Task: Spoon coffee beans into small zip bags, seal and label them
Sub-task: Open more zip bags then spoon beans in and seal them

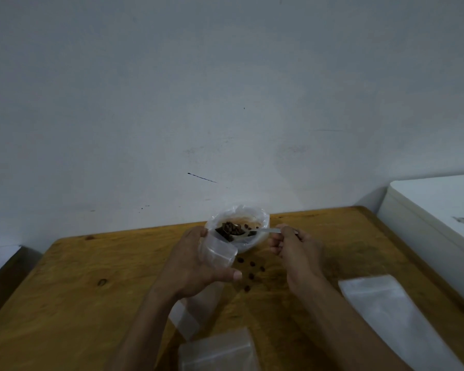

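Beans heaped on a small spoon (239,232) sit right at the mouth of the clear zip bag (217,250), just in front of the bag-lined bowl (237,226) that holds the supply of coffee beans (229,228). The left hand (198,266) has its grip closed around the zip bag, fingers behind and thumb in front, propping the mouth open toward the bowl. The right hand (295,253), to the right of the bowl, pinches the spoon's handle.

To do this step well, I judge the spoon tip should pass inside the bag's lip before it tilts, and tilt slowly so the heap slides in rather than rolls off. About 5 loose beans (251,273) lie on the desk (91,303) just nearer than the bowl, so spills are a real risk; keeping the bag mouth over the bowl's rim would let strays drop back in. The left grip should hold the opening wide without crushing it.

Spare empty bags (381,306) lie on the desk, well nearer than the bowl. No labels are visible.
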Demonstrator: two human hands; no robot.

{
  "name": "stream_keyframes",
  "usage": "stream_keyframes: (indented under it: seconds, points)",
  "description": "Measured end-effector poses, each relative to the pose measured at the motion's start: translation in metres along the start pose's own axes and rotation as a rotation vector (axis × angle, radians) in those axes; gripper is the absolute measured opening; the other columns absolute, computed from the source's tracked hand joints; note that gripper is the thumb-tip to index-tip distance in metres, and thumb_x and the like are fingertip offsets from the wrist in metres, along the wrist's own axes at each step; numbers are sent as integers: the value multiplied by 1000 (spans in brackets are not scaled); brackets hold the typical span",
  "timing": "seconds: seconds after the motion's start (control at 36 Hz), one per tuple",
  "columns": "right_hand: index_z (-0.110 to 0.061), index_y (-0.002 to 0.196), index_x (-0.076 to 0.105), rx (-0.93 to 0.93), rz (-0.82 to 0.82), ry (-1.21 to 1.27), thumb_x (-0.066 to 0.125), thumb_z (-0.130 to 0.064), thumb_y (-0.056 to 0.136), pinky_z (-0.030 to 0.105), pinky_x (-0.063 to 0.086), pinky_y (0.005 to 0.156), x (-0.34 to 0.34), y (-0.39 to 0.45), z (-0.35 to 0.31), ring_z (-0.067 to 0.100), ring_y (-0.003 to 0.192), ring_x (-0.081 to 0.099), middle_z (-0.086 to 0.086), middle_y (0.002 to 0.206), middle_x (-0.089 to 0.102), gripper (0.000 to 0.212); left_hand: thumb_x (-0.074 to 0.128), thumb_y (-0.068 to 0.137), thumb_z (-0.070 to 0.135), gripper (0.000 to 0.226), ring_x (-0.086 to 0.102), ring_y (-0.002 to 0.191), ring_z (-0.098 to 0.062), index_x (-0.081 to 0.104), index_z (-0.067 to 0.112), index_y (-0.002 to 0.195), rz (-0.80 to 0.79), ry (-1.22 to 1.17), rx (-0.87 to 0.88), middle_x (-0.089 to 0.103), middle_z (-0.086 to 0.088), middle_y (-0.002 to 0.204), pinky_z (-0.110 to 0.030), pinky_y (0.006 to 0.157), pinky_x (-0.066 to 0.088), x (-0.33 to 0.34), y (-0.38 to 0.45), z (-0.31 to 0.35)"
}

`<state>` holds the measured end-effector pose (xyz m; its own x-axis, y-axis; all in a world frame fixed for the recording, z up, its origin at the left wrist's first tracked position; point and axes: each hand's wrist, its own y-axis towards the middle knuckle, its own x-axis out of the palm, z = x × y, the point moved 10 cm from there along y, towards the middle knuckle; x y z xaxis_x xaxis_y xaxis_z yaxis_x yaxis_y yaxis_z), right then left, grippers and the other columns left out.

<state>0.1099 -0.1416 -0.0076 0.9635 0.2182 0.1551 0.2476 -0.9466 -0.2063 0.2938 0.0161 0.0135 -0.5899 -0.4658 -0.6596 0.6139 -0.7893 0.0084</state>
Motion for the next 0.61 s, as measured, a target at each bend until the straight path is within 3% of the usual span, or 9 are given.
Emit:
stream_keyframes:
  seconds: [0.17, 0.36, 0.53, 0.61]
  points:
    - [-11, 82, 72, -72, -1, 6, 61, -12, 98, 27, 51, 56, -8, -1, -24, 17, 61, 65, 5, 68, 70, 18, 88, 33, 71, 132, 54, 120, -18, 37, 24, 146, 1, -17, -9, 50, 4, 139, -40, 94, 55, 0, -1, -1]
    - [-14, 87, 73, -218, -143, -26, 61, -14, 98, 26, 52, 57, -4, -27, -59, 13, 59, 64, 1, 65, 69, 17, 89, 33, 71, 132, 55, 119, -18, 39, 23, 145, 25, -25, -9, 52, 4, 138, -40, 95, 54, -3, -2, 0]
    - [-25, 92, 74, -607, -317, -402, 57, -30, 99, 42, 59, 60, 18, -61, -80, 14, 62, 68, -3, 67, 70, 19, 90, 39, 67, 120, 55, 117, -19, 42, 25, 141, 40, -6, -9, 54, 4, 136, -38, 91, 54, -3, -4, 2]
    - [-23, 97, 73, -779, -294, -449, 55, -31, 99, 30, 56, 57, 17, -70, -89, 8, 65, 66, -9, 69, 67, 20, 90, 41, 66, 118, 56, 113, -17, 42, 25, 140, 40, 6, 0, 55, 5, 133, -35, 88, 54, -4, -3, 4]
